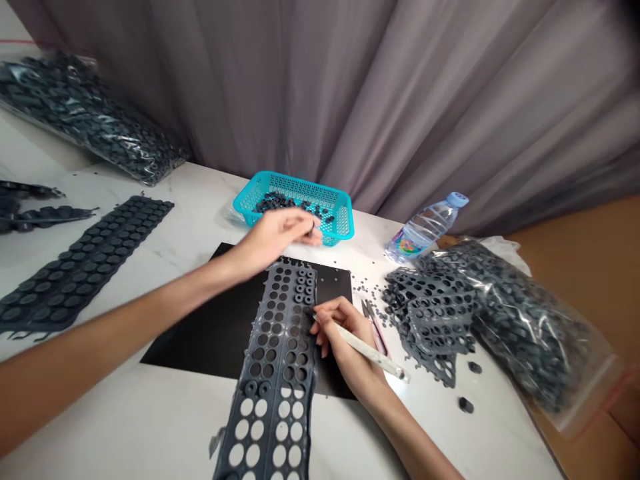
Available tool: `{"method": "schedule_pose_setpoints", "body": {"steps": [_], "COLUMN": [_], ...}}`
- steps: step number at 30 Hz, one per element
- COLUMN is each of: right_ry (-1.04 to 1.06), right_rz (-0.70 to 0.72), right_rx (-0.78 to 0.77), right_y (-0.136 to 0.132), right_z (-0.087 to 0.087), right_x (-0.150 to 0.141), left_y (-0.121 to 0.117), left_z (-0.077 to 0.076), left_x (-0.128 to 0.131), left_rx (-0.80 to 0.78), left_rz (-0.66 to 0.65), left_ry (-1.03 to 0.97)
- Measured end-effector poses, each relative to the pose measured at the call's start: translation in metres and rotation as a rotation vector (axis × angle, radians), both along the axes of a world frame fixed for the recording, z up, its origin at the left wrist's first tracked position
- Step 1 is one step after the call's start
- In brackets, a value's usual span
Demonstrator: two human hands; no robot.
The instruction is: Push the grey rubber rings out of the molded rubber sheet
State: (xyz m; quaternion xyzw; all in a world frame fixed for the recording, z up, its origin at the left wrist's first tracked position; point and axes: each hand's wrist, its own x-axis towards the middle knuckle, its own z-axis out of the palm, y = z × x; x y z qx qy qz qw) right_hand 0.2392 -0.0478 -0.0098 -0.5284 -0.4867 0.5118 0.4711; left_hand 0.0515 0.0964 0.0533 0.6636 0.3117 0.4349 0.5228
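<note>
A grey rubber sheet (280, 360) full of punched round holes lies lengthwise over a black mat (215, 327), with a few rings still seated near its far end. My right hand (345, 340) rests at the sheet's right edge, closed round a white pen-like tool (370, 350) whose tip touches the sheet. My left hand (275, 237) reaches past the sheet's far end toward a turquoise basket (340, 220) that holds dark rubber rings. Its fingertips are pinched on a small dark ring (313, 228) just in front of the basket.
A pile of emptied grey sheets (430, 313) and a clear bag of rubber parts (530, 327) lie to the right. A water bottle (425, 230) lies behind them. A full sheet (80, 263) and another bag (85, 120) sit at left. Loose rings (466, 404) dot the white table. Grey curtain behind.
</note>
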Motion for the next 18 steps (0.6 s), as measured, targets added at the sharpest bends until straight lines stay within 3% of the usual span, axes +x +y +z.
{"method": "schedule_pose_setpoints", "body": {"steps": [3,5,6,8,10,12,14,18], "right_ry": [0.001,0.005,0.002,-0.020,-0.070,-0.133,-0.152,-0.179], "right_rz": [0.004,0.007,0.002,-0.013,-0.019,-0.012,-0.020,0.040], "right_rx": [0.008,0.013,0.015,0.026,0.055,0.097,0.112,0.091], "right_y": [-0.001,-0.001,-0.001,0.000,0.003,0.006,0.009,0.012], "right_z": [-0.002,-0.004,-0.004,-0.004,-0.003,-0.002,-0.002,-0.004], "right_x": [-0.001,-0.002,-0.002,0.001,0.006,0.013,0.019,0.024], "left_y": [0.063,0.079,0.076,0.051,0.010,-0.032,-0.064,-0.091], "left_z": [0.012,0.012,0.010,0.001,-0.013,-0.028,-0.044,-0.066], "left_x": [0.006,0.004,0.003,0.001,-0.002,-0.004,-0.007,-0.010], "left_rx": [0.424,0.562,0.607,0.715,0.746,0.651,0.592,0.631], "left_rz": [0.142,0.186,0.192,0.184,0.110,-0.022,-0.075,-0.027], "left_ry": [0.337,0.486,0.517,0.563,0.589,0.593,0.627,0.781]}}
